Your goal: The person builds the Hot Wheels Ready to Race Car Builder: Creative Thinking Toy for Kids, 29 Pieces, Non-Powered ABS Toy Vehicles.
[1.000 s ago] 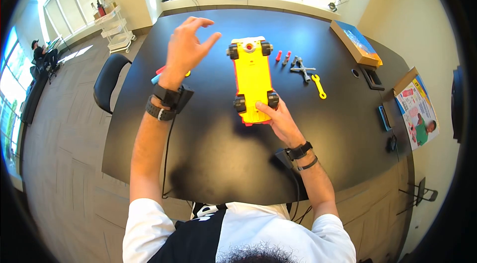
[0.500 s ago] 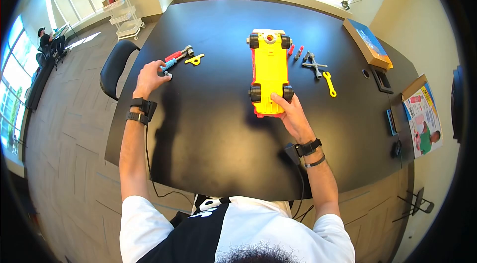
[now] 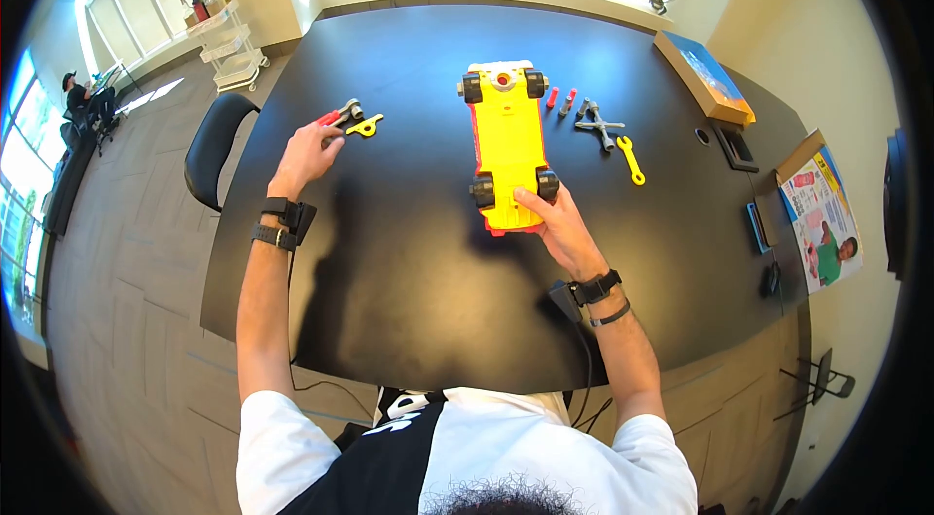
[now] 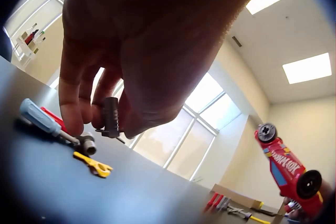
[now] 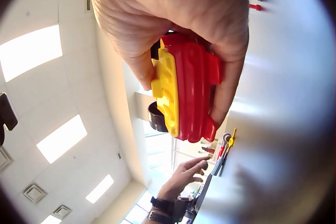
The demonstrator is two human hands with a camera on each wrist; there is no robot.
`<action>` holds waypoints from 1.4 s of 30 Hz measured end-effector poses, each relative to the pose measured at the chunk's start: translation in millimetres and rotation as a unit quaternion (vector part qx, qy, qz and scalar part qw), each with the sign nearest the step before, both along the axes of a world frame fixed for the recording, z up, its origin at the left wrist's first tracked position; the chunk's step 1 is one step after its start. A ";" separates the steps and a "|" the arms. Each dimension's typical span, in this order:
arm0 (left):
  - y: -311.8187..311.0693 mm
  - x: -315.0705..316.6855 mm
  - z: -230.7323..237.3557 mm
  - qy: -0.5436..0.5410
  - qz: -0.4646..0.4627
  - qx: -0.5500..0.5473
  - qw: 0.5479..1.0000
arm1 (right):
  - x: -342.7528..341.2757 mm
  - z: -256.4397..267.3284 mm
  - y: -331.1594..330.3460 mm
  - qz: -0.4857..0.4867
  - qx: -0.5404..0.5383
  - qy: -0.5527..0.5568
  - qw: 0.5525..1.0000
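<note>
My right hand [image 3: 567, 235] grips a toy car [image 3: 511, 145] by one end, thumb on its yellow underside. Red bodywork and black wheels show in the left wrist view. Over the table's left side, my left hand [image 3: 307, 157] pinches a small grey ridged cylinder [image 4: 111, 118] between thumb and fingers. Close by lie a blue-handled screwdriver [image 4: 39, 116], a red-handled tool [image 3: 336, 117] with a grey head, and a small yellow toy piece [image 3: 365, 126]. The screwdriver is mostly hidden behind the left hand in the head view.
Right of the car lie red and grey pegs [image 3: 567, 104], a grey cross wrench [image 3: 601, 129] and a yellow wrench [image 3: 630, 161]. Along the right edge of the table [image 3: 428, 320] are an open box [image 3: 705, 77] and a printed box [image 3: 822, 213]. A black chair [image 3: 219, 145] stands at left.
My left hand came down from above the table to the tools at left and took hold of the small grey cylinder. My right hand keeps its grip on the toy car.
</note>
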State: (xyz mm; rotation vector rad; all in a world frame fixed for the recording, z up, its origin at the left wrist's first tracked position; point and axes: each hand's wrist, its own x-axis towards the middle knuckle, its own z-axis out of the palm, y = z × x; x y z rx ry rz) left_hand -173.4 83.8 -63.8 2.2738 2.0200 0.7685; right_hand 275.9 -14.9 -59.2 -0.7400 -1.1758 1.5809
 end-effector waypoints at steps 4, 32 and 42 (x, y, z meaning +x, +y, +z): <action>-16.0 50.3 69.6 -0.070 -0.083 0.030 0.994 | -3.0 6.9 -3.9 0.010 -0.013 0.013 1.000; 12.8 214.5 108.3 -0.248 -0.345 0.186 0.886 | 0.4 10.0 -9.4 0.043 -0.031 0.029 0.998; 2.9 220.8 106.2 -0.240 -0.332 0.152 0.899 | -2.3 10.9 -10.3 0.028 -0.031 0.026 0.999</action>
